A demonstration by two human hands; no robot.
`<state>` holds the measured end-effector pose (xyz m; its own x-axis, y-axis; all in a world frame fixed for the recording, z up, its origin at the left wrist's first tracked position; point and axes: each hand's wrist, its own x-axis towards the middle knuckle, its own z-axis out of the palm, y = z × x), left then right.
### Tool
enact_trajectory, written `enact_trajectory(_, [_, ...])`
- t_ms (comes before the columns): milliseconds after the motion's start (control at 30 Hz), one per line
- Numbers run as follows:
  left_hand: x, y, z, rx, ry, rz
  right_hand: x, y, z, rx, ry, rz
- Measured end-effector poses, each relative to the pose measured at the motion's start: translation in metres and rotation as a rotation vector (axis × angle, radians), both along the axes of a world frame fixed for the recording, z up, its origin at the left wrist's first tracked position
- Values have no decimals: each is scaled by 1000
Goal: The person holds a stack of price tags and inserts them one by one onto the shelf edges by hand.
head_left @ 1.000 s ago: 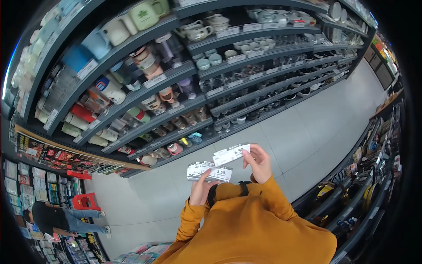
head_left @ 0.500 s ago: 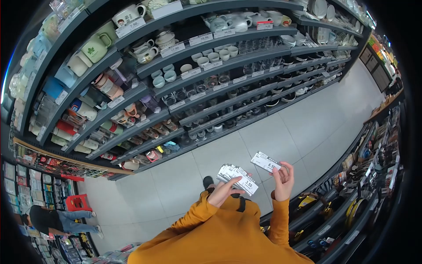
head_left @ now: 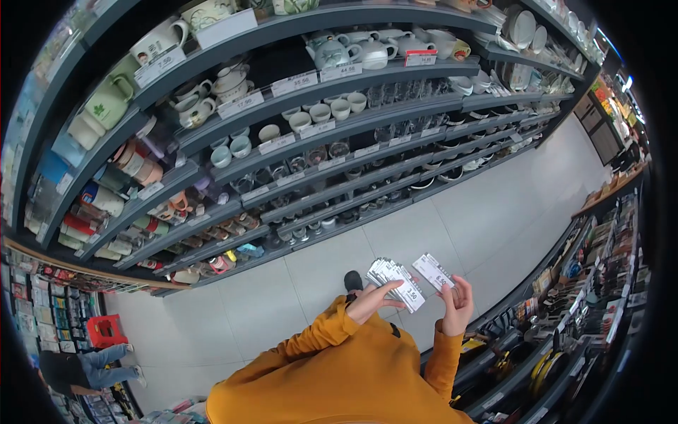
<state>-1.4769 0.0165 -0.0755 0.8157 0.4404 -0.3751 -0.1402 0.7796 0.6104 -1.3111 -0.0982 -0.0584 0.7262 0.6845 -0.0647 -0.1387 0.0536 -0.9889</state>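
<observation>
Crockery shelves (head_left: 304, 22) are sliding left and down in our view since the earlier frame. At far left, a person in jeans (head_left: 63, 371) is standing near a red stool (head_left: 106, 330). Nearer the middle, our left hand (head_left: 373, 301) is pressing its thumb on a fan of price tags (head_left: 387, 271), the top one showing 3.50; the fingers beneath are mostly hiding, so we cannot tell their spread. Just beside it, a single tag (head_left: 429, 271) showing 6.50 is tilting slightly more steeply than before, and our right hand (head_left: 458, 309) is pinching its near end between thumb and index finger. We are probably doing best by keeping the left thumb firm against slipping and gripping the single tag edgewise, leaving its print readable. Rightmost, racks of goods (head_left: 508, 398) are lining the aisle.
</observation>
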Motion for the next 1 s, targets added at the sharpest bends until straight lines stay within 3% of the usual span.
enact_trajectory(267, [36,111,20,-41,-117,136,47,141,36,107,-79,185])
enact_trajectory(467, [25,155,21,-32,-50,327,64,229,36,90,-154,347])
enact_trajectory(767, [32,160,7,-95,-2,819,91,362,28,132,-541,722])
enact_trajectory(867, [57,165,2,-127,-27,881,101,408,29,219,-801,715])
enact_trajectory(1000, [96,181,14,-116,-20,886,122,450,30,238,-900,708])
